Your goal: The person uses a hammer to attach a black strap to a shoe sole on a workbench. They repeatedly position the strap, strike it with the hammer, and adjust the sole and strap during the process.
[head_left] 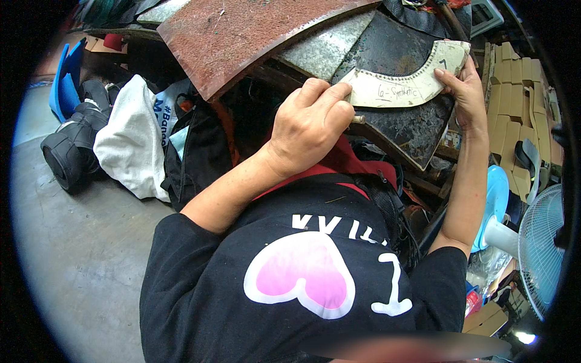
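A curved cream card pattern piece, with a row of small holes along its inner edge and handwriting on its face, is held up between my two hands. My left hand is closed at the piece's left end, knuckles up. From that fist the pale end of a thin rod sticks out; the rest of it is hidden. My right hand grips the right end, with the thumb on top and the fingers behind. Below the piece is a dark, worn board.
A reddish-brown sheet juts over the bench at the left, beside a grey slab. Bags and a white cloth lie on the floor at left. A fan and stacked cardboard boxes stand at right.
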### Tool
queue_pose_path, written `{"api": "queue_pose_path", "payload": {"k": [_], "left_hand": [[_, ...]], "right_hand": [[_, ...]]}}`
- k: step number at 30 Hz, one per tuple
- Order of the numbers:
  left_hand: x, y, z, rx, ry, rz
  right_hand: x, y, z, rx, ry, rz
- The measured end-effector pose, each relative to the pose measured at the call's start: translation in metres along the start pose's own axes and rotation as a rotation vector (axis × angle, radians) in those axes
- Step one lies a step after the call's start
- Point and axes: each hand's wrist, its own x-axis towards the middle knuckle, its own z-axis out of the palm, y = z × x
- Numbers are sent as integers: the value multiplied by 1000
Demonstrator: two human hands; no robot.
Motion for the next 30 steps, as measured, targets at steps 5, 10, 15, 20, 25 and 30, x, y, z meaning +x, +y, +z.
{"api": "queue_pose_path", "payload": {"k": [5,10,15,20,25,30], "left_hand": [[1,0,1,12,10,1],[2,-1,3,3,17,-6],[3,0,2,5,18,-20],[3,0,2,26,19,-23],[2,-2,2,26,11,-20],[8,2,0,101,-15,-17]], "right_hand": [[1,6,2,-10,10,-29],[-1,6,2,-17,30,-33],[-1,3,5,-13,50,-18],[-2,3,6,-17,71,-24],[-3,2,7,-21,76,-25],[-3,1,10,-26,76,-26]]}}
